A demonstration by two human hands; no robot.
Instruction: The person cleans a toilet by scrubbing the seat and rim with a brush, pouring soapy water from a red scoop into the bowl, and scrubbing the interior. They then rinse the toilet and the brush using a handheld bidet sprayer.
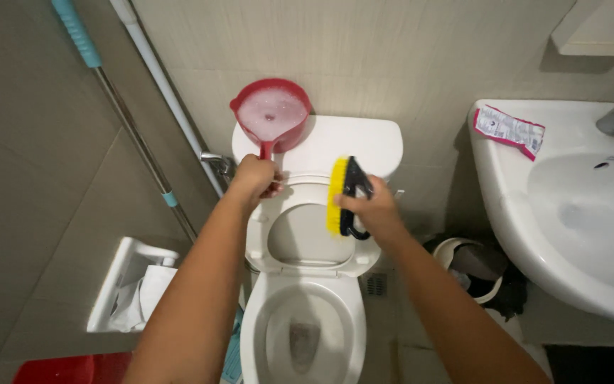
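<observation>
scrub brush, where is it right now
In the head view, the yellow scrub brush is in the right hand, against the raised toilet seat, right of the red dipper.

White sink [513, 213] w/ pink sachet [509, 130], waste bin [456, 250], two mop poles [133, 128]

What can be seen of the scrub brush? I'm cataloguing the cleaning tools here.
The scrub brush has a dense yellow bristle pad and a dark looped handle, apparently plastic. It is held upright, on edge, against the raised toilet seat, bristles facing left. The right hand grips its handle; nothing else touches it.
</observation>
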